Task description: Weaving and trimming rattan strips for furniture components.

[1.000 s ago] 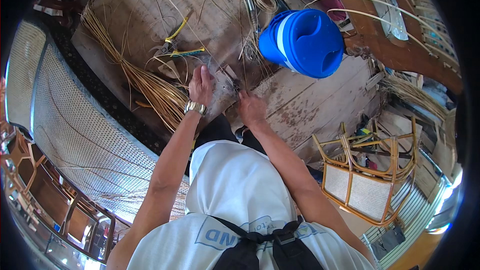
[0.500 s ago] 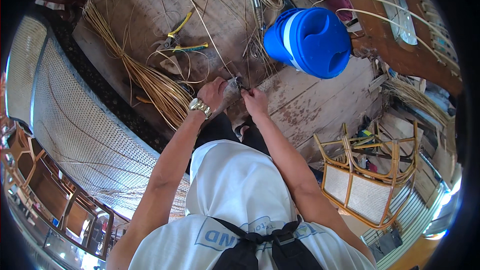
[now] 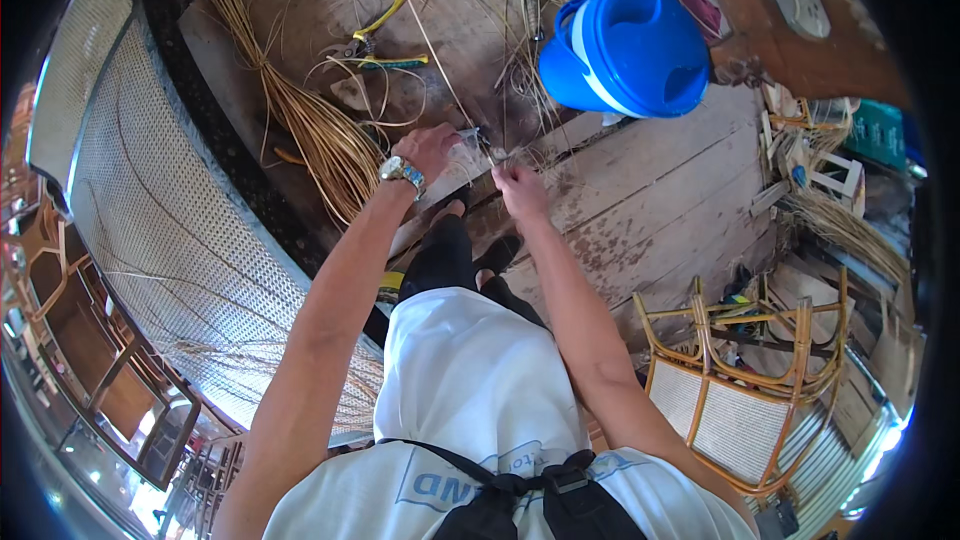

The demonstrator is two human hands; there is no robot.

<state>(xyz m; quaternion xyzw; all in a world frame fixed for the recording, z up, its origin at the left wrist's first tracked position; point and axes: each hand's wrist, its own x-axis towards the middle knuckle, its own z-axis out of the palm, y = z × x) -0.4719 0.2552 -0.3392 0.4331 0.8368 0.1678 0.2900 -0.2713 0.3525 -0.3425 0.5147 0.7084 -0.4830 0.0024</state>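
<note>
A long, pale cane strand (image 3: 425, 32) runs down from the far edge to a small metal piece (image 3: 479, 136) between my hands. My left hand (image 3: 430, 151), with a metal watch on its wrist, is closed beside that piece, next to a pale, crumpled sheet-like thing (image 3: 462, 162). What its fingers grip is hidden. Slightly nearer to me and to the right, my right hand (image 3: 520, 192) is closed in a pinch on the strand's near end. Thin shavings (image 3: 520, 157) lie around the metal piece.
A bundle of cane strands (image 3: 320, 145) and yellow-handled pruning shears (image 3: 375, 35) lie left on the boards. A blue lidded bucket (image 3: 640, 50) stands right. Woven cane panel (image 3: 170, 190) fills the left side; a rattan chair frame (image 3: 745, 380) lies at lower right.
My view has shifted, so the bucket and the shears sit higher in the picture. My right hand has drawn back a little from the metal piece; my left stays beside it.
</note>
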